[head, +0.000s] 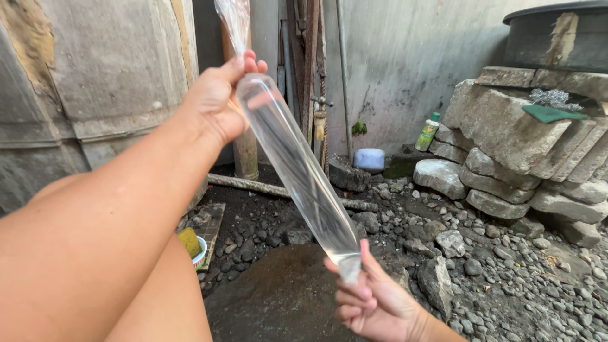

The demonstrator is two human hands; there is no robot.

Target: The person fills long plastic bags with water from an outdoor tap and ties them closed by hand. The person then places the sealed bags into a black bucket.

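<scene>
Long narrow clear plastic bag [296, 166] already full of water, held slanted in air over stony ground [506, 278]. Left hand [218, 98] pinches closed neck at top; right hand [373, 304] grips bottom tip. Neck twisted, no knot visible; loose tail above.

A long, narrow clear plastic bag [297, 168] is stretching slantwise through the air, upper end toward the top left, lower end toward the bottom centre. Clear water is filling it into a taut tube. Above the fill, its empty neck is twisting upward; its bottom tip is tapering to a small flattened corner.
</scene>
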